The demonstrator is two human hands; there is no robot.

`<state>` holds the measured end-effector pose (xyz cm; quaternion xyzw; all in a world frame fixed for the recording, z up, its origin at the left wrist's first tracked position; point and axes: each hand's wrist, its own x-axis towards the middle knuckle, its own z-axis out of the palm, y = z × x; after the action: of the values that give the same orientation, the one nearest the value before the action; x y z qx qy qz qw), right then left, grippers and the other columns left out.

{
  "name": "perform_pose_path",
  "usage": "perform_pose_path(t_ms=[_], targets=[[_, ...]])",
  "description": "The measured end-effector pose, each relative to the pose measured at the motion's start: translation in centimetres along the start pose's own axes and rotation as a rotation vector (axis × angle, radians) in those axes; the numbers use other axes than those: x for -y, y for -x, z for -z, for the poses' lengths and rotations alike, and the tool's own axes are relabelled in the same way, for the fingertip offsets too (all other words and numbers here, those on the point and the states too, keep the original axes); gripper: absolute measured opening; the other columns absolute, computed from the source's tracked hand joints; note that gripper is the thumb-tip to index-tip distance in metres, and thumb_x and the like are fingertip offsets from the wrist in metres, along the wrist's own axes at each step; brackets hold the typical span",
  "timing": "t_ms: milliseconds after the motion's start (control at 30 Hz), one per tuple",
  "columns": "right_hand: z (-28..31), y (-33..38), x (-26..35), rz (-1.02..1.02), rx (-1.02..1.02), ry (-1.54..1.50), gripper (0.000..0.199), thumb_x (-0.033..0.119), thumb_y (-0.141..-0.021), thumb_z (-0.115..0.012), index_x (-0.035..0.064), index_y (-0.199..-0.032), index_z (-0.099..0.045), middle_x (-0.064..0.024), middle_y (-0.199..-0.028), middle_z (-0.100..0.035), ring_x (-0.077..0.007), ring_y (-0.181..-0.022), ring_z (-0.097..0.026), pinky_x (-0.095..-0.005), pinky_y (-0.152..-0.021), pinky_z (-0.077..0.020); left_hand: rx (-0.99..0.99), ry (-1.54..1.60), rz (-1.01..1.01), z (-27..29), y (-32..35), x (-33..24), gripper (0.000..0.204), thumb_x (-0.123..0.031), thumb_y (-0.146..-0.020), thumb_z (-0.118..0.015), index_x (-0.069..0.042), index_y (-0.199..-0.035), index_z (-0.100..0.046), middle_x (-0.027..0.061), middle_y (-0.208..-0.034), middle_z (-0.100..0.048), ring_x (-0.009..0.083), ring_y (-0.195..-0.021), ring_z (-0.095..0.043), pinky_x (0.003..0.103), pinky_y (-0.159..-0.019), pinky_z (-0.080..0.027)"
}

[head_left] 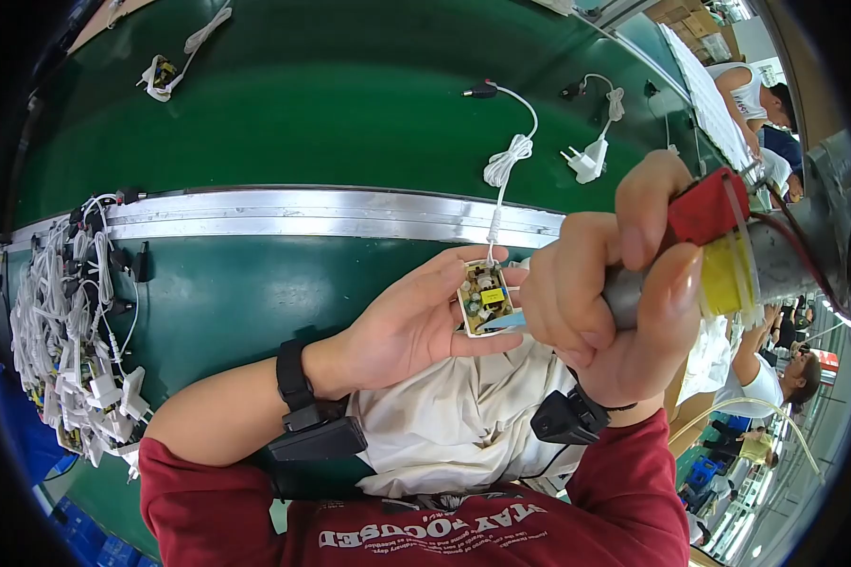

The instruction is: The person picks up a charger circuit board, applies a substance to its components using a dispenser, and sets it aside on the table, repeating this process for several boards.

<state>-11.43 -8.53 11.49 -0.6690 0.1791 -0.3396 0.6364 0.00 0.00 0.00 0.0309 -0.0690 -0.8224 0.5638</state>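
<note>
My left hand (416, 307) cradles an open power adapter (485, 299), its white case showing a circuit board with a yellow-wrapped transformer. From the adapter's far end a white cable (508, 163) runs over the metal rail to a black plug tip on the green surface. My right hand (615, 283) is wrapped round a grey cylindrical dispensing gun (775, 265) with a red switch block and yellow tape. Its pale blue nozzle (507, 321) reaches over the near edge of the board; whether the tip touches is too small to tell.
A heap of white-cabled adapters (76, 331) lies at left. Past the metal rail (284, 213), a green conveyor belt (284, 104) carries one open adapter (161, 77) far left and another adapter (588, 161) right. Off-white cloth (454, 416) covers my lap. Other people sit at right.
</note>
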Motion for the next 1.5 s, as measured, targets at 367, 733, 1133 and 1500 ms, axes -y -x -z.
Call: perform_pose_path(t_ms=[367,733,1133,1500], targets=[[1.0,-1.1,0.1,-0.011,0.085,0.108,0.052,0.051,-0.094,-0.041,0.0052,-0.117,-0.033,0.0024,-0.049,-0.035,-0.0064,-0.035,-0.032,-0.0218,-0.034,-0.0258,-0.078,-0.004,0.026,0.5,-0.9,-0.5,0.038,-0.025,-0.099,-0.038,-0.007,-0.133,-0.033,0.0116,-0.133,-0.041,0.0211,-0.124,-0.044,0.046,-0.103,-0.04],[0.2,-1.0,-0.1,-0.03,-0.029,-0.097,0.05,0.049,-0.094,-0.042,0.0036,-0.114,-0.035,0.003,-0.048,-0.032,-0.0055,-0.035,-0.028,-0.0219,-0.035,-0.0229,-0.046,-1.428,-0.497,0.3,-7.0,-5.3,0.038,-0.012,-0.089,-0.052,-0.001,-0.123,-0.04,0.0139,-0.117,-0.048,0.0277,-0.108,-0.054,0.039,-0.087,-0.05],[-0.3,-0.8,-0.8,-0.053,-0.067,-0.188,0.037,0.034,-0.094,-0.049,-0.0001,-0.107,-0.042,0.0043,-0.05,-0.037,-0.0032,-0.039,-0.031,-0.02,-0.038,-0.0237,-0.49,-3.236,-0.642,-1.2,0.2,-22.9,0.035,0.0,-0.071,-0.057,-0.001,-0.106,-0.053,0.0154,-0.106,-0.056,0.033,-0.098,-0.055,0.04,-0.078,-0.051],[-1.0,-0.6,-0.6,-0.027,-0.029,-0.197,0.034,0.031,-0.094,-0.049,-0.0006,-0.105,-0.044,0.0047,-0.05,-0.038,-0.0024,-0.039,-0.031,-0.0194,-0.038,-0.0234,-1.56,-2.751,0.068,-1.0,6.2,-29.0,0.034,-0.015,-0.079,-0.059,-0.001,-0.108,-0.052,0.0171,-0.116,-0.054,0.0287,-0.104,-0.055,0.034,-0.079,-0.051]])
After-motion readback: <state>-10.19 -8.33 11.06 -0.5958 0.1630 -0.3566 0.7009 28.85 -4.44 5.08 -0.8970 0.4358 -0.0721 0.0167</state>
